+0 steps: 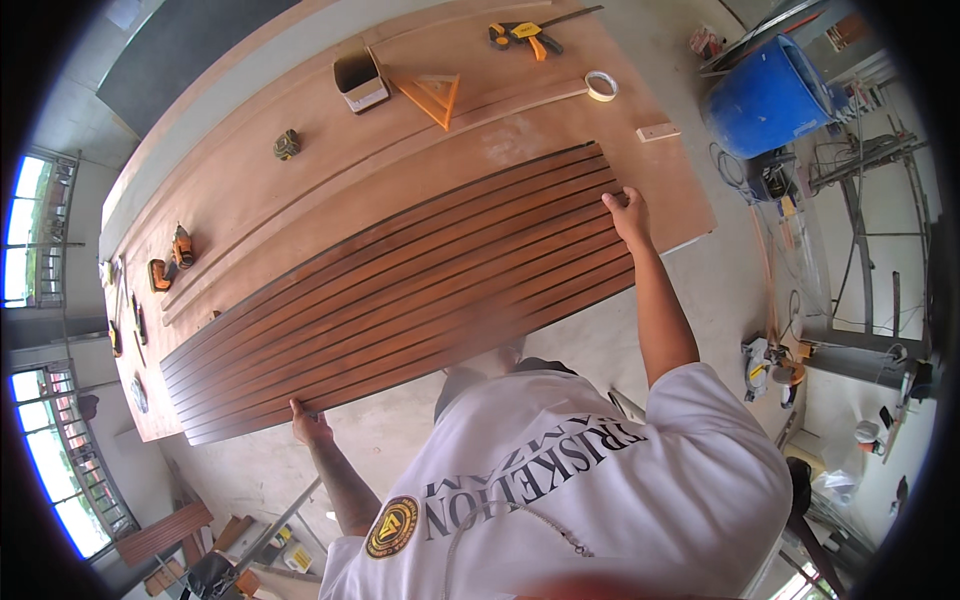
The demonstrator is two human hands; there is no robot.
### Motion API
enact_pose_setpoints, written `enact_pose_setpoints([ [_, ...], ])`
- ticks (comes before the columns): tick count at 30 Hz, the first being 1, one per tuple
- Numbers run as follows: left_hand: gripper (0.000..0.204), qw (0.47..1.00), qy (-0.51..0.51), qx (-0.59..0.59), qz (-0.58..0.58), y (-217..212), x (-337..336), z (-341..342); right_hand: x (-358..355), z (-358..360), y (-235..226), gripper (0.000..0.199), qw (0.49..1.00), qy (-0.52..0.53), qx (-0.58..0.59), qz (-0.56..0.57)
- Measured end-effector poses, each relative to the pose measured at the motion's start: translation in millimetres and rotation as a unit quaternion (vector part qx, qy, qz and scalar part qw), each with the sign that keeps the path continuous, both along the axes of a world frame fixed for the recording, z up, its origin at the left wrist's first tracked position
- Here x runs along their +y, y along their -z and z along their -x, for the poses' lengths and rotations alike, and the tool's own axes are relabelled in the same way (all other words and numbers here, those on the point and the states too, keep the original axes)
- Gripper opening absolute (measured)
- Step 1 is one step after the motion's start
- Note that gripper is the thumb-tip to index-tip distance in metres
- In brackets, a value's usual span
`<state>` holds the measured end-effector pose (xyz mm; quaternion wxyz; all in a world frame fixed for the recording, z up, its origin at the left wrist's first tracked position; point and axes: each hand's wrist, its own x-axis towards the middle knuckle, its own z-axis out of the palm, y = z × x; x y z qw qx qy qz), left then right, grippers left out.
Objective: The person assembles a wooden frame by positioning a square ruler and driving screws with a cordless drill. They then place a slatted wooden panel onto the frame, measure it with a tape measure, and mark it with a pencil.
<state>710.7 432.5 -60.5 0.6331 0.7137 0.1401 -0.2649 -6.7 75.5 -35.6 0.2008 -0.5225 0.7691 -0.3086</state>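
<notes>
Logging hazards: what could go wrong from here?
The slatted panel may slip or tip: its near edge appears to jut past the table. If the left hand loses that edge, the panel could drop. Sliding it rightward could knock the small wood block beyond its right end.

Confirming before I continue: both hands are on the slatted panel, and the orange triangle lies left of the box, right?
Not quite: the head view shows the orange triangle lying right of the box, not left. The rest stands: the left hand and right hand are both on the slatted panel.
</notes>
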Motion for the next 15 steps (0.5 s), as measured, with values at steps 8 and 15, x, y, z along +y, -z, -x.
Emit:
enact_pose_setpoints([
  [8, 0.044, 1.000, -0.024, 0.006, 0.009, -15.3, -11.5, 9.3, 9.5, -13.2, -9.0, 0.065, 0.998, 0.030, 0.050, 0.023],
  [15, 0.042, 0.998, -0.043, -0.026, -0.035, -18.9, -16.6, 19.1, 11.2, -15.7, -5.0, 0.060, 0.995, 0.033, 0.077, 0.049],
])
